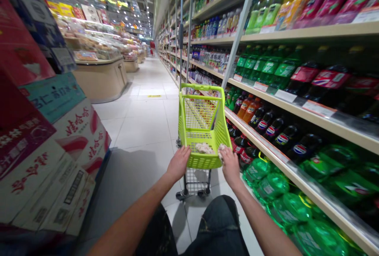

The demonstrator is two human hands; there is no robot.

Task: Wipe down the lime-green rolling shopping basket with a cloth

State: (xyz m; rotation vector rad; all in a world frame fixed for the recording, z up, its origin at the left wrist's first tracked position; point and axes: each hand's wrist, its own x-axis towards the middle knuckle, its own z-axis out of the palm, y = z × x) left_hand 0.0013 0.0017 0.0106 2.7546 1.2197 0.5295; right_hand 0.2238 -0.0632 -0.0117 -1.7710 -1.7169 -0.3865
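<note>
A small lime-green shopping cart point(204, 161) stands directly ahead of me, with a plastic mesh basket on top and a grey wire rack below. The fingers of my left hand point(178, 162) are curled over the near left corner of its basket. At the near right corner, my right hand point(231, 166) is closed on a crumpled whitish cloth point(222, 152), pressed against the basket's rim. A second whitish crumpled cloth point(204, 148) lies inside the basket, between both hands. My palms and fingertips are partly hidden.
Shelves of bottled drinks point(278, 66) run along the right side, with large green bottles point(293, 208) at the bottom. Stacked cartons point(79, 129) rise close on the left. Behind them is a rounded display counter point(100, 76). A tiled aisle point(142, 122) stretches ahead.
</note>
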